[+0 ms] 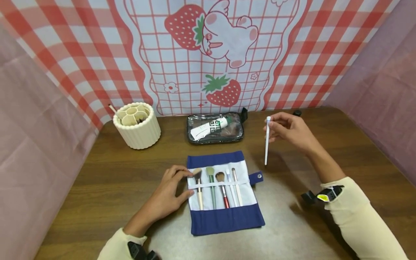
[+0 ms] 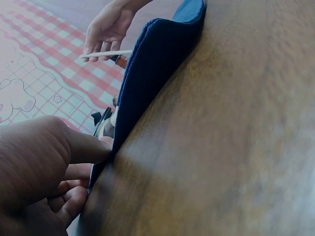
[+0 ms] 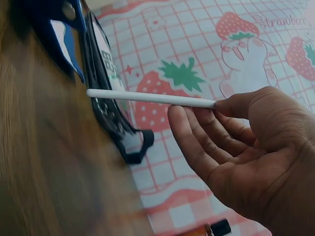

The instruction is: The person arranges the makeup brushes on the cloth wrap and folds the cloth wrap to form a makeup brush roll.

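Observation:
My right hand (image 1: 289, 128) pinches a slim white makeup brush (image 1: 267, 144) between thumb and fingertips, above the table to the right of the brush roll. The brush hangs nearly upright; in the right wrist view its rounded handle end (image 3: 113, 95) points away from the palm, and the bristles cannot be made out. The navy and white brush roll (image 1: 224, 220) lies unfolded, with several brushes tucked under its elastic band, among them a green brush (image 1: 212, 184) and a red-handled brush (image 1: 224, 193). With thumb and fingertips, my left hand (image 1: 164, 191) rests on the roll's left edge.
Behind the roll lies a clear zip pouch (image 1: 191, 122) with a white tube (image 1: 209, 128) inside. A cream ribbed organizer (image 1: 139, 135) stands at the back left, with a thin stick poking out. A snap strap (image 1: 256, 177) extends from the roll's right side.

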Available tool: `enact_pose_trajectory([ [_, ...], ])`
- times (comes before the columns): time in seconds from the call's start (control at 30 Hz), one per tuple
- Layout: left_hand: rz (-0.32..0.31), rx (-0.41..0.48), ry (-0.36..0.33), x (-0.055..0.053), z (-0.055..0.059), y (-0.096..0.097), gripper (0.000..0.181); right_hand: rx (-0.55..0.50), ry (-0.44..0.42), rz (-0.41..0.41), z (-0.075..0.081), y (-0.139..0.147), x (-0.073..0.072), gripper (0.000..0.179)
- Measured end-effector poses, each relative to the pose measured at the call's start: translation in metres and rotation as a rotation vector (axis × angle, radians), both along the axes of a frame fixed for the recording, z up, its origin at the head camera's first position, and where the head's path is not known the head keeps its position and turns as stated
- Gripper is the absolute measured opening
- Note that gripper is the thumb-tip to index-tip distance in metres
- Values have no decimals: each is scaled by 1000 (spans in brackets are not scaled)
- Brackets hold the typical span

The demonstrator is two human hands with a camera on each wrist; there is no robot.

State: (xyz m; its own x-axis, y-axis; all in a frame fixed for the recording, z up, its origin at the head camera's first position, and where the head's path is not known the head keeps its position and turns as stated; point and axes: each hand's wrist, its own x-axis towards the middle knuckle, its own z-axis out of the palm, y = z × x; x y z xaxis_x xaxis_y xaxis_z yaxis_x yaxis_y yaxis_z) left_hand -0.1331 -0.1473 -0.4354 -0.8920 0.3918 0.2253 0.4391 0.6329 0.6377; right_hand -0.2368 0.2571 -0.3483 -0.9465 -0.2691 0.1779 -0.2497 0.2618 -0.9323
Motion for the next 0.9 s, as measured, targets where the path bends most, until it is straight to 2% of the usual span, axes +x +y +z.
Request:
enact_pose_trajectory([
  [0.37, 7, -9, -3, 1, 0, 0, 45, -126, -72, 149, -14, -39, -11, 28],
  [0.67, 8, -10, -4, -1, 0, 0, 44, -96, -221, 164, -32, -56, -10, 36],
  [0.9, 4, -10, 6, -1, 0, 0, 45, -85, -303, 245, -42, -59, -7, 35],
])
